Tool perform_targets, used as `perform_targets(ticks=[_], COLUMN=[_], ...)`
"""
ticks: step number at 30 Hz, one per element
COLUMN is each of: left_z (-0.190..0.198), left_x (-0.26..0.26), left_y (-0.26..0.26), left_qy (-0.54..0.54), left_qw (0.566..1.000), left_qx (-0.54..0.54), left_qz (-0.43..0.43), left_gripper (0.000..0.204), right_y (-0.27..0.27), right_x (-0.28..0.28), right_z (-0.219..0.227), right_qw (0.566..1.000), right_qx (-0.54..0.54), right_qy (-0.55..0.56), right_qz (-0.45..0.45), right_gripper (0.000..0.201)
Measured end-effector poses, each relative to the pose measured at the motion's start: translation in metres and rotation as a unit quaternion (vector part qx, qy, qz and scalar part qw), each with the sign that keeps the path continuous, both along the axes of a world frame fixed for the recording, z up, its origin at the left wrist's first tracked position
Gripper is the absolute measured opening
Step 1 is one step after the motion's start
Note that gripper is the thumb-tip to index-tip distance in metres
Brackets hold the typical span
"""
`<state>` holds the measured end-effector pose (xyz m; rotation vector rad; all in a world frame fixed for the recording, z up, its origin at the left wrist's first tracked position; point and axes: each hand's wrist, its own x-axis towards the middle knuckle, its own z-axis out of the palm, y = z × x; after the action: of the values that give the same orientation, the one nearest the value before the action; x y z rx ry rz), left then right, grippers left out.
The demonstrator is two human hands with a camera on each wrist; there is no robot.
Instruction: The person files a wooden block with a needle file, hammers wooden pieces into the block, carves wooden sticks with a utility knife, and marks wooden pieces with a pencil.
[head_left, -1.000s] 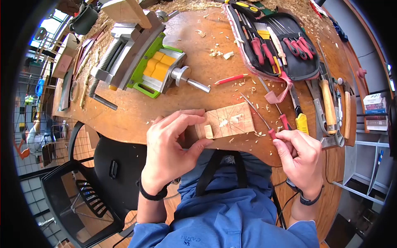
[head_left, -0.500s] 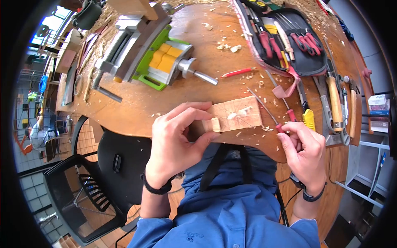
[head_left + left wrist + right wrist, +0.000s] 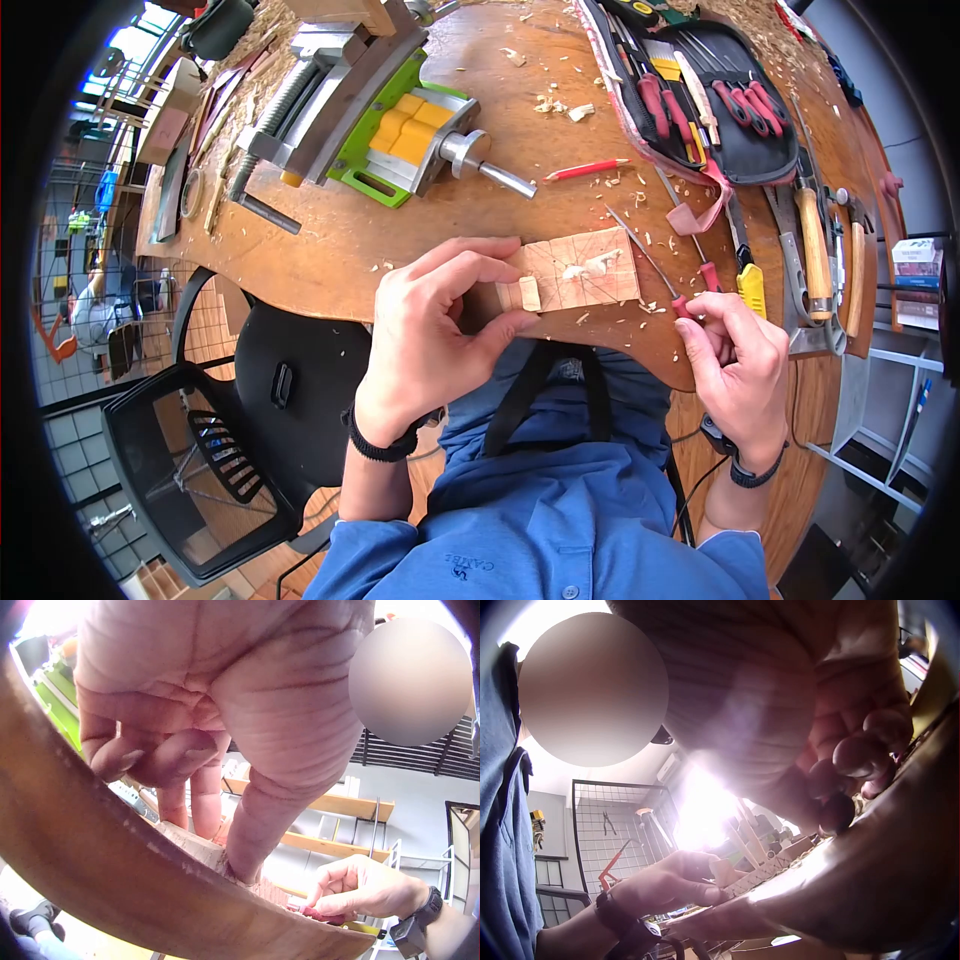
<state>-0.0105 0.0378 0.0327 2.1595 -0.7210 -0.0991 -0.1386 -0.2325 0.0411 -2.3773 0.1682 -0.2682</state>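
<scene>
A flat wooden block (image 3: 560,289), marked with crossing pencil lines, lies near the table's front edge. My left hand (image 3: 440,300) grips its left end between thumb and fingers. By those fingers a small pale piece of wood (image 3: 530,294) sits on the block, and curled shavings (image 3: 592,266) rest at its middle. To the right, my right hand (image 3: 738,362) pinches the red handle of a slim tool (image 3: 681,304) between thumb and forefinger. The tool's thin metal shaft (image 3: 640,251) slants up and left beside the block's right end. In the left wrist view, the right hand (image 3: 360,889) shows beyond the block.
Behind the block stands a metal vise (image 3: 370,130) with green and yellow parts. A red pencil (image 3: 588,169), another red-handled tool (image 3: 709,275) and a yellow utility knife (image 3: 750,288) lie nearby. An open tool pouch (image 3: 745,150) is at the back right, a chair (image 3: 300,375) at left.
The head view has shifted, so the whole table appears slightly higher and further right. Both hands keep their holds, and the block stays in place on the table.
</scene>
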Motion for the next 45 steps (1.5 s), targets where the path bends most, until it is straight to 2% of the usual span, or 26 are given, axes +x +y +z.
perform_targets(ticks=[9,12,14,17,20,21,23,24,26,32,38,45], left_z=[-0.001,0.001,0.002,0.005,0.005,0.005,0.004,0.004,0.004,-0.006,-0.011,-0.015], left_x=[-0.002,-0.003,-0.002,-0.002,-0.001,0.000,0.002,0.003,0.004,-0.001,-0.003,-0.001], left_y=[0.000,-0.002,-0.001,0.002,0.007,0.007,0.004,0.003,0.001,0.002,0.005,0.006], left_qy=[-0.002,0.023,-0.022,-0.026,-0.032,-0.033,-0.113,-0.114,-0.188,-0.203,-0.218,-0.222], left_qw=[1.000,1.000,1.000,0.999,0.998,0.998,0.994,0.993,0.982,0.978,0.974,0.972], left_qx=[-0.004,0.000,0.008,0.036,0.058,0.059,0.005,0.006,0.008,-0.004,-0.040,-0.064], left_qz=[-0.009,0.003,-0.007,0.005,-0.007,-0.006,-0.016,-0.016,-0.020,0.049,0.052,0.041], left_gripper=[0.037,0.045,0.057,0.065,0.066,0.066,0.066,0.066,0.068,0.062,0.050,0.050], right_y=[0.000,0.000,0.000,0.000,-0.001,-0.001,-0.001,-0.001,0.000,0.000,0.000,0.000], right_x=[0.001,0.001,0.000,0.000,0.000,0.000,0.000,0.000,0.000,0.000,0.000,-0.001], right_z=[-0.001,0.001,-0.001,-0.003,-0.003,-0.003,-0.003,-0.003,-0.003,-0.004,-0.005,-0.004], right_qw=[1.000,1.000,1.000,1.000,1.000,1.000,1.000,1.000,1.000,1.000,1.000,1.000], right_qx=[-0.006,-0.005,-0.002,0.001,-0.001,-0.005,-0.004,-0.004,-0.004,-0.001,0.002,-0.004], right_qy=[-0.013,-0.009,-0.011,-0.015,-0.014,-0.011,-0.014,-0.014,-0.018,-0.019,-0.019,-0.015], right_qz=[0.005,0.003,-0.001,-0.002,-0.001,-0.002,-0.002,-0.004,-0.003,-0.001,0.001,0.000], right_gripper=[0.015,0.015,0.015,0.015,0.015,0.015,0.015,0.015,0.016,0.016,0.016,0.016])
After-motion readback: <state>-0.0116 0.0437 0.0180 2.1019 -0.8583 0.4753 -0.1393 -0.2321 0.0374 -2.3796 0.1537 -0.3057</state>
